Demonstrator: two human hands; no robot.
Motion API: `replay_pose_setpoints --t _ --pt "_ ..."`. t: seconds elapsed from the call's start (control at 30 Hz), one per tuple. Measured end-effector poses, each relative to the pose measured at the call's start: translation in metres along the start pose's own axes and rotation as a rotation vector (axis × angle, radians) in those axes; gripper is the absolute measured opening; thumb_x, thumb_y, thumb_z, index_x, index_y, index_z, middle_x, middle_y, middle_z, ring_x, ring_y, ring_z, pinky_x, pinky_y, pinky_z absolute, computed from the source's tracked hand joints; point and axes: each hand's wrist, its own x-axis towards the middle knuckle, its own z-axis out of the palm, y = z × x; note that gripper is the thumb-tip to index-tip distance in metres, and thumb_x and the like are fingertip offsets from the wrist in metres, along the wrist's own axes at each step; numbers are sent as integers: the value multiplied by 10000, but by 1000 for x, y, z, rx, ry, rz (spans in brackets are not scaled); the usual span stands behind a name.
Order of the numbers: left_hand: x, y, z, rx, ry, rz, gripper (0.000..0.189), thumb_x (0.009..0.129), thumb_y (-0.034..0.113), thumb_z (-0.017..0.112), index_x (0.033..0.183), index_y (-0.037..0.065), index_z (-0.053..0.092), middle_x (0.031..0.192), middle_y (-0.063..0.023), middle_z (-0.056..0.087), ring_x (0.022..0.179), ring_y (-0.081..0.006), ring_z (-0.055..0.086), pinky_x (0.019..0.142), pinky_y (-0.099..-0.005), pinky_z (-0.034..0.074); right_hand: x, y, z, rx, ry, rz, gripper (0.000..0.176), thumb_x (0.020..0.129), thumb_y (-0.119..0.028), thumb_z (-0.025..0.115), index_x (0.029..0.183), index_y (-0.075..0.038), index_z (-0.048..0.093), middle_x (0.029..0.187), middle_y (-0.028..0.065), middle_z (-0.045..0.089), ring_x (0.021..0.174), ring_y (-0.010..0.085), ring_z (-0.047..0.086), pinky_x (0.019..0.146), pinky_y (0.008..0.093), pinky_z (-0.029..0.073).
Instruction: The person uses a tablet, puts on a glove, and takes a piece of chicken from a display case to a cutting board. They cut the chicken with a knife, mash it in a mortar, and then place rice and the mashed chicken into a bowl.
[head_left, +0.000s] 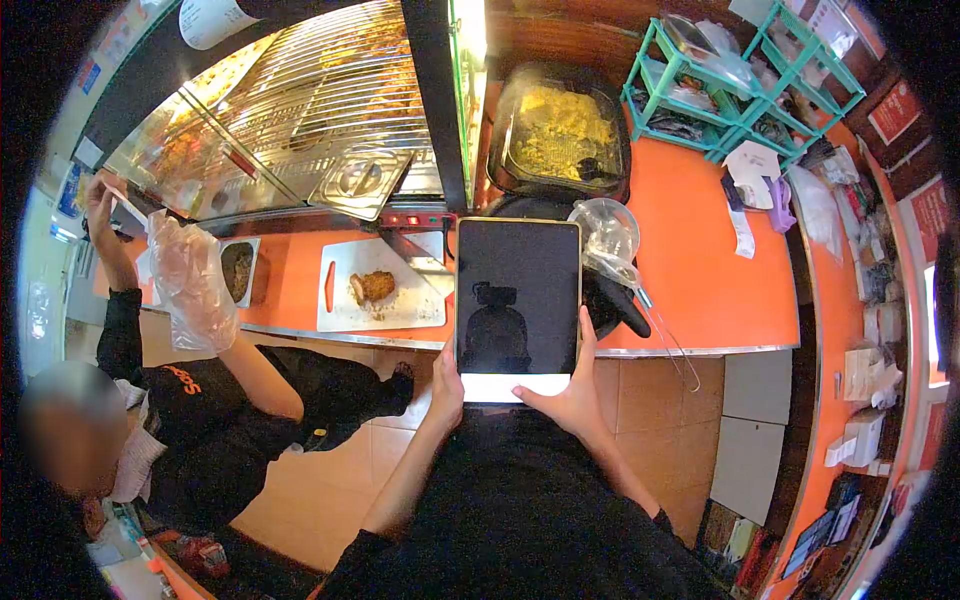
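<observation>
A tablet (518, 290) with a dark, reflective screen and a white strip near its bottom edge is held upright before me. My left hand (449, 385) grips its lower left edge. On the lower right, my right hand (567, 392) holds it too, with the thumb lying on the white strip. Beyond the tablet is the orange counter (700, 290). Left of it, a white cutting board (410, 312) bears a browned, crumbed piece of food (373, 288). To its right are a clear plastic bowl (606, 228) and a metal utensil with long thin handles (662, 325).
At left a co-worker (220, 420) in black holds a clear plastic bag (190, 285). A lit glass display case (300, 120) stands behind the board. Farther back are a container of yellow food (560, 130), green racks (690, 85) and a metal tray (240, 272).
</observation>
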Motion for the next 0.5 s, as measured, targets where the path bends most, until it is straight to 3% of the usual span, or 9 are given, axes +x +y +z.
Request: replay_pose_setpoints --t 0.5 --pt "0 -11 -7 14 -6 6 699 1017 519 270 1393 -51 413 1322 -172 535 1230 -248 487 1061 -353 337 -1 3 1 -36 1 4 1296 601 -213 899 1514 -5 4 1518 224 194 1402 317 261 1155 424 234"
